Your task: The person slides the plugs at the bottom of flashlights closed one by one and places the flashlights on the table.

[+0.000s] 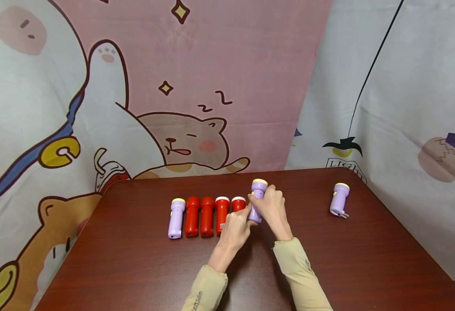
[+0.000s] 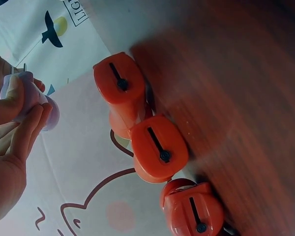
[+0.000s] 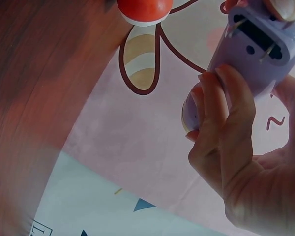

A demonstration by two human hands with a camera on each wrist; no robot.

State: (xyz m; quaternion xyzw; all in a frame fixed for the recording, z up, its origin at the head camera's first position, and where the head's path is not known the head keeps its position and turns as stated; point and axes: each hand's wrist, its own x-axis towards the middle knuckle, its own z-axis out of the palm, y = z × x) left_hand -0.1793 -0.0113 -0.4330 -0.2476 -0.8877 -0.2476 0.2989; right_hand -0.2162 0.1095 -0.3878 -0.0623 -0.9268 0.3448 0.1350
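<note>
Both hands hold one purple flashlight [image 1: 258, 191] with a yellow head just above the dark wooden table [image 1: 328, 259]. My right hand [image 1: 261, 202] grips its body, fingers curled round it [image 3: 255, 54]. My left hand [image 1: 247, 217] pinches its lower end, thumb and fingers on the purple base [image 2: 27, 96]. Directly left of it lies a row of flashlights: several red ones [image 1: 207, 216] and a purple one [image 1: 176, 218] at the far left. Three red bases with black switches [image 2: 160, 152] show in the left wrist view.
Another purple flashlight [image 1: 339, 199] lies alone at the table's right, its prongs folded out. A cartoon-printed cloth backdrop [image 1: 196, 86] hangs behind and beside the table. Bare tabletop stretches in front of the row and between the hands and the lone flashlight.
</note>
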